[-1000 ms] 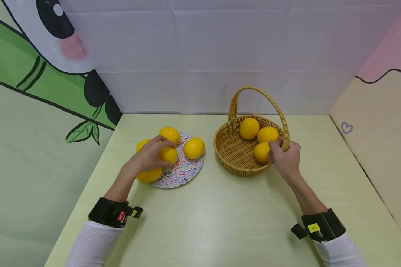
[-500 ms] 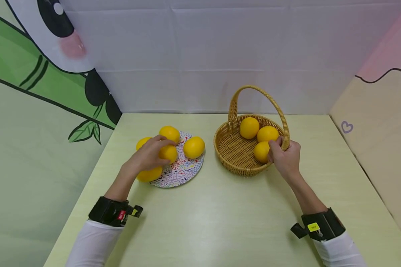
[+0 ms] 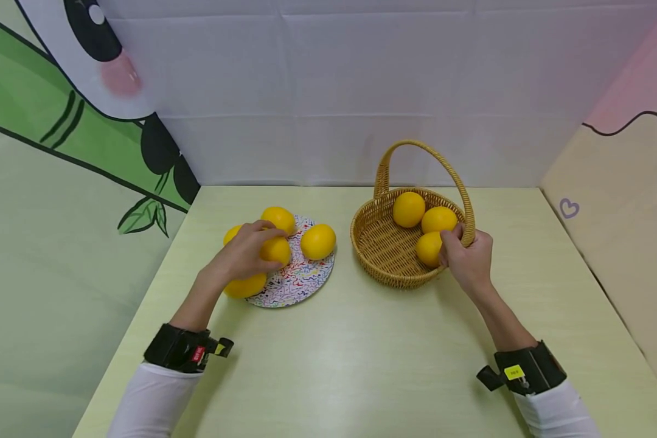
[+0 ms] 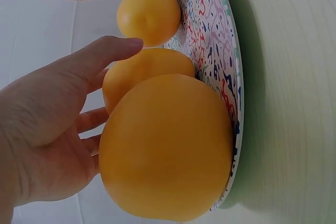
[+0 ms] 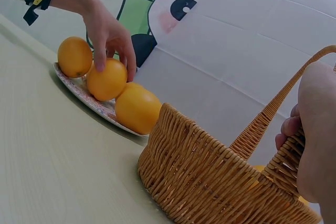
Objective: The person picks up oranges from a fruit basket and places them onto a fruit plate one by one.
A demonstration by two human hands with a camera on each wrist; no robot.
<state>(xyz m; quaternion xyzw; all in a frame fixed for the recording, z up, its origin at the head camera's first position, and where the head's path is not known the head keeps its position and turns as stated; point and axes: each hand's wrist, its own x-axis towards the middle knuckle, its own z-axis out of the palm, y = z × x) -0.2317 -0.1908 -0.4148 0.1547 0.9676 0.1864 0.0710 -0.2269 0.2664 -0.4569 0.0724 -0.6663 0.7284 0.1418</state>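
My left hand (image 3: pixel 243 250) reaches over a round plate (image 3: pixel 301 286) patterned in colourful squiggles. Its thumb and fingers curve round the middle orange (image 3: pixel 277 252) from either side; that orange (image 5: pixel 107 79) sits low among the others in the right wrist view. Several more lie about it, among them a near orange (image 4: pixel 167 148) that fills much of the left wrist view. On the right, my right hand (image 3: pixel 471 258) grips the foot of the handle (image 3: pixel 467 210) of a wicker basket (image 3: pixel 380 258). Three oranges rest inside, including a rear orange (image 3: pixel 408 210).
Plate and basket stand side by side near the back of a pale wooden table (image 3: pixel 328 371). A white cloth backdrop (image 3: pixel 328 97) rises right behind them, and printed panels flank the table. A strapped wrist camera (image 3: pixel 182 348) sits on each forearm.
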